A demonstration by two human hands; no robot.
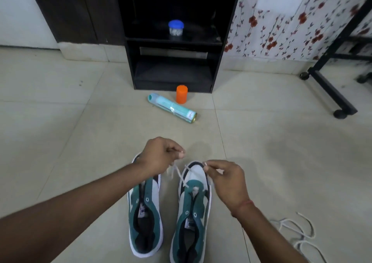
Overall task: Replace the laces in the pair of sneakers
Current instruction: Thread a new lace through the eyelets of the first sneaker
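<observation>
A white lace point(182, 179) is pinched at both ends: one end between thumb and forefinger of the left hand point(161, 156), the other end in the curled fingertips of the right hand point(225, 179). The two strands are seen crossing between the hands and running down to the lowest eyelets of the right shoe point(192, 212), which lies directly under and just behind the right hand, toe pointing away. The upper eyelets of that shoe are unlaced. The left shoe point(146, 212) is set just beside it, parallel, its toe hidden under the left hand; no lace can be made out in it. A second lace point(298, 234) is lying loose on the floor point(80, 132), right of the right forearm. Farther off, a teal can point(173, 108) is lying on its side near an orange cap point(182, 94), before a black shelf point(175, 41) holding a blue-lidded jar point(176, 27).
</observation>
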